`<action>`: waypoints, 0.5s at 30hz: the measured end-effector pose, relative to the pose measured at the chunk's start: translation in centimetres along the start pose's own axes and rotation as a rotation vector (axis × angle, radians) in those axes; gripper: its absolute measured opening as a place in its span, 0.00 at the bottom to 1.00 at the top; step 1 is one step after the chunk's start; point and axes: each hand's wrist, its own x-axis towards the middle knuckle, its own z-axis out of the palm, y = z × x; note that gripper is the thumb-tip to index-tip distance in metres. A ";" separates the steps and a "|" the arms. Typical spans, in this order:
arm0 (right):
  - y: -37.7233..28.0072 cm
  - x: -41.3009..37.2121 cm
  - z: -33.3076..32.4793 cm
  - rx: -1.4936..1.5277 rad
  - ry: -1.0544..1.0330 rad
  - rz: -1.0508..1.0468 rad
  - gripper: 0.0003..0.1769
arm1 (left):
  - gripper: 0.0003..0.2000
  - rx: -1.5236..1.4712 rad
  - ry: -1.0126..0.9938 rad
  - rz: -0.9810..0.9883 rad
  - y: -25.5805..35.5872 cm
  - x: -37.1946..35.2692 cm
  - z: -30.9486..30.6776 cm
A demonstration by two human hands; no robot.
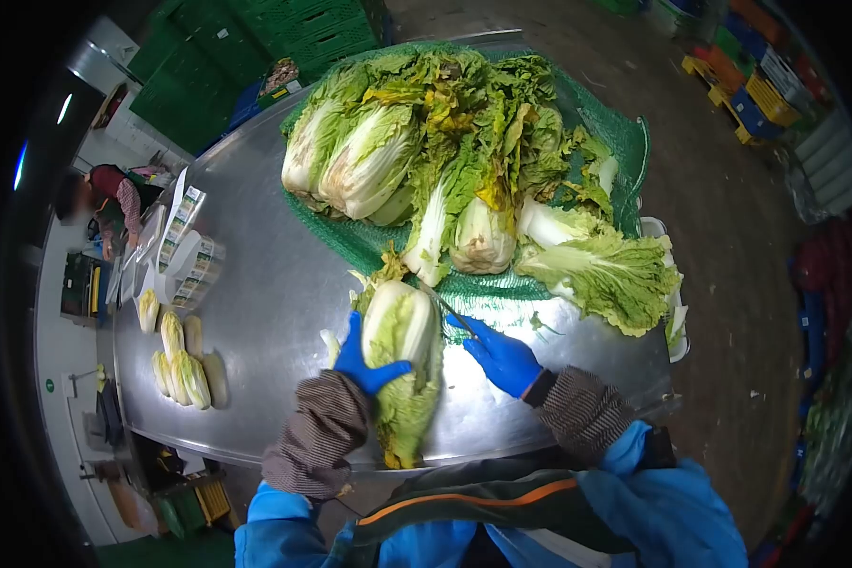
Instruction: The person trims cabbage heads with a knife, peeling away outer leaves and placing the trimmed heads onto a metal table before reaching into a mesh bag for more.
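Observation:
A napa cabbage (399, 327) lies on the metal table near its front edge, its pale base pointing away from me. My left hand (367, 364), in a blue glove, grips it from the left side with the thumb across its leaves. My right hand (500, 357), also gloved in blue, is closed around a knife (456, 314) whose blade reaches toward the upper right side of the cabbage. Beyond, more cabbages (374, 161) and loose yellowed leaves (606, 275) are heaped on a green net (350, 248).
Small trimmed cabbages (180, 369) and a strip of labels (185, 260) are on the left of the table (265, 312). A white container (677, 331) stands at the right edge. Another person (114, 204) works at the far left. Green crates (303, 33) are stacked behind.

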 end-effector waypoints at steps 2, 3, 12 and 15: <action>-0.9 2.3 -1.4 -0.096 -0.169 0.229 0.23 | 0.64 0.040 -0.042 -0.094 2.6 -0.7 0.5; -1.0 2.8 -1.3 -0.162 -0.168 0.213 0.22 | 0.62 0.077 -0.010 -0.082 3.0 -1.2 0.6; 0.6 5.9 0.8 -0.396 -0.223 -0.150 0.13 | 0.61 -0.099 -0.094 0.150 0.3 -0.5 -0.4; 1.2 7.4 1.4 -0.523 -0.350 -0.097 0.11 | 0.61 0.007 -0.100 0.129 0.5 -0.1 -0.7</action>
